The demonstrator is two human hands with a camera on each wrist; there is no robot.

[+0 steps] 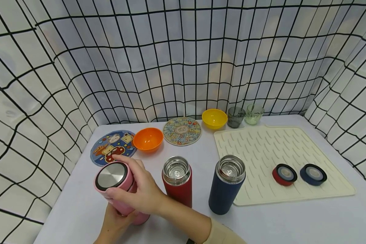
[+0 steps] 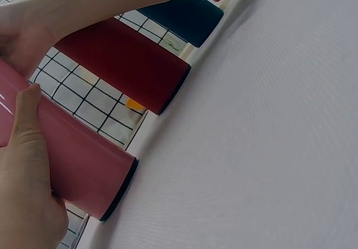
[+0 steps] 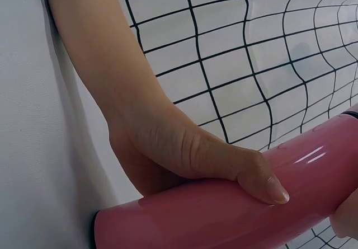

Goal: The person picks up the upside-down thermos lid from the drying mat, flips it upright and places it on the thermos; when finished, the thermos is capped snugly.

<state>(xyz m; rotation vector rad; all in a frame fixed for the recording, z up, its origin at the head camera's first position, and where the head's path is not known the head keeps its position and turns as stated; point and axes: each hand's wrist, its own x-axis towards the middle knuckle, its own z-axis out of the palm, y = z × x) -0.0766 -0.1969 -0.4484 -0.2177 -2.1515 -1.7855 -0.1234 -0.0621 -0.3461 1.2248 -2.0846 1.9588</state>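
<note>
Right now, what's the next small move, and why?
Probably unscrew the lid of the pink thermos with the right hand, the left hand steadying below: it's closed, whereas the red thermos and navy thermos stand open, red lid and navy lid lying on the cream mat.

Bright, even light fills the head view; both wrist views look dimmer and greyer. White glare streaks the pink bottle (image 3: 240, 212); soft shadows darken the white table (image 2: 240, 148) beside it.

A pink flask (image 1: 122, 206) is being gripped by the left hand (image 1: 117, 221) below and the right hand (image 1: 143, 190) above; a red lid (image 1: 284, 174) and a blue lid (image 1: 313, 174) are being supported by a mat (image 1: 253, 152).
</note>
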